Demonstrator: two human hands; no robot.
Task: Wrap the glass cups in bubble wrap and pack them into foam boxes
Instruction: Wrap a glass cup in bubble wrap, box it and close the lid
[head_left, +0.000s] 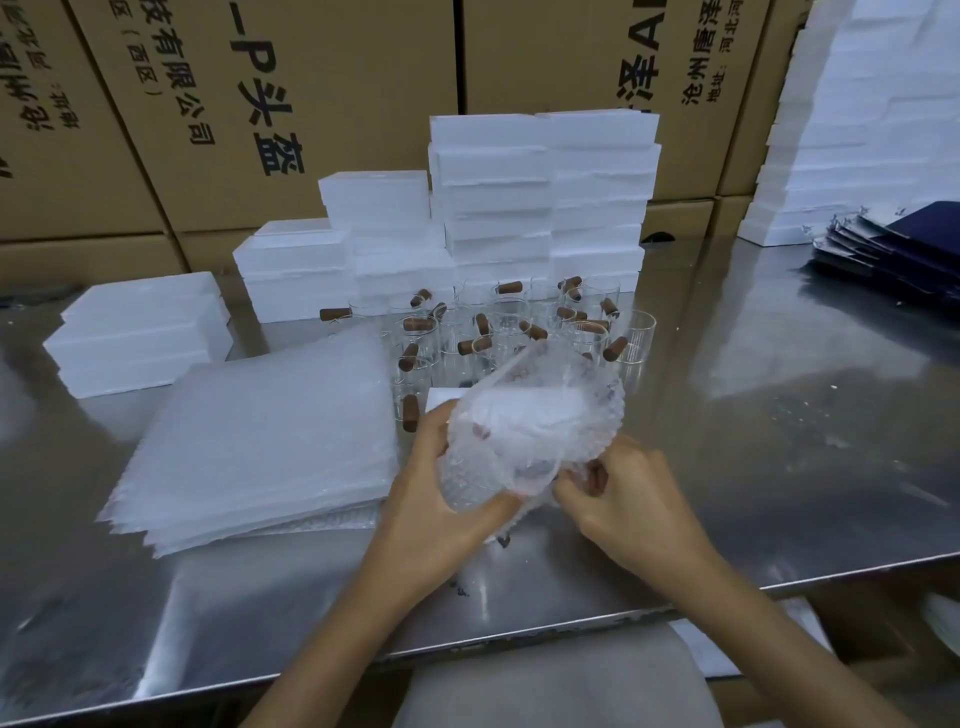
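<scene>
Bubble wrap (535, 431) bundles a cup above the bench (779, 441), gripped by the left hand (441, 499) while the right hand (623, 493) pinches its loose end. Best tuck that end tight, judging by the slack.

A bundle of clear bubble wrap (530, 421), with a glass cup only dimly visible inside, is held above the front of a steel table (779, 441), gripped between the left hand (441, 499) and right hand (618, 499). A flat stack of bubble-wrap sheets (265, 441) lies just to its left, while a cluster of clear glass cups with brown wooden handles (498, 332) stands upright behind it. White foam boxes (540, 208) are stacked in uneven piles at the back, with a lower pile (140, 332) at far left.
</scene>
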